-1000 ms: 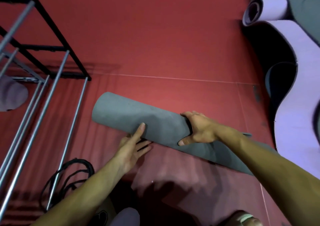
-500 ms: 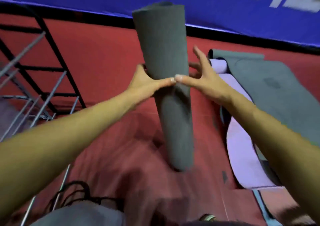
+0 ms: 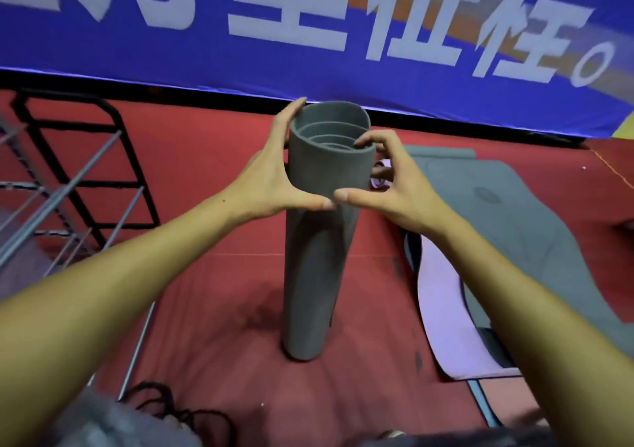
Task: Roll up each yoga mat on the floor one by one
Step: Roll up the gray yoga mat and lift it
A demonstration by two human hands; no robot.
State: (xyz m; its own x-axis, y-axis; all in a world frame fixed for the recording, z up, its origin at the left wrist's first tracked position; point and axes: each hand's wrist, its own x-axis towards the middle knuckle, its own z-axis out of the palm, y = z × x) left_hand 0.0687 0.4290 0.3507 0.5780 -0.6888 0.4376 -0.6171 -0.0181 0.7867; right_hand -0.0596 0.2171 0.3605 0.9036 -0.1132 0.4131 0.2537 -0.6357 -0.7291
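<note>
Hands steady a rolled grey mat on end

Hands meet around the top of a rolled grey yoga mat [image 3: 315, 247], which stands upright on the red floor [image 3: 212, 295] with its lower end resting on the carpet. The left hand [image 3: 274, 175] wraps the roll's left side, fingers reaching up past the rim and thumb curled across the front. The right hand [image 3: 387, 179] grasps the opposite side, its thumb almost touching the left thumb on the near face and its bent fingertips hooked over the rim onto the inner coils (the spiral of layers shows plainly from above). Both forearms reach in from the lower corners, and the grip sits high on the roll, leaving most of its length below the hands.

Just right of the roll lies an unrolled mat [image 3: 446, 295], lilac on one face and grey on the other, partly hidden behind the right forearm. A black metal rack [image 3: 89, 186] with silver rails stands to the left, and a dark cable [image 3: 178, 409] coils on the floor near its foot. Behind everything hangs a blue banner [image 3: 343, 45] with large white characters.
</note>
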